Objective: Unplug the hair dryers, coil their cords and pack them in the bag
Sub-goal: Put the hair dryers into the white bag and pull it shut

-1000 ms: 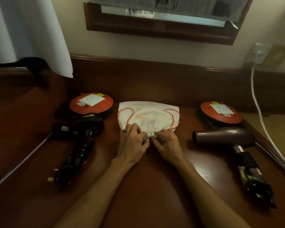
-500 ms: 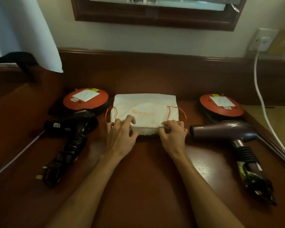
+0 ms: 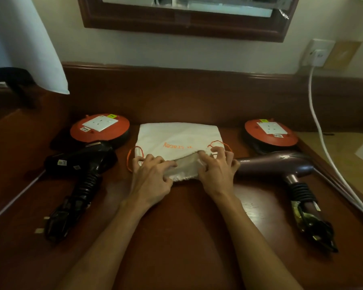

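Now spread wider than a moment ago: drawstring bag [image 3: 176,139] mouth, pinched by left hand [image 3: 151,176] and right hand [image 3: 216,174] fingers. Cords coiled, both dryers unpacked.

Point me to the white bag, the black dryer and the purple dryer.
white bag [image 3: 176,135]: head view, flat upper panel above the orange lettering.
black dryer [image 3: 80,162]: head view, middle of the barrel.
purple dryer [image 3: 277,164]: head view, middle of the barrel.

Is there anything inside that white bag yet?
Both hands, left and right, hold the white bag open. Only pale lining shows at its mouth; deeper in is covered by cloth. Both hair dryers lie outside.
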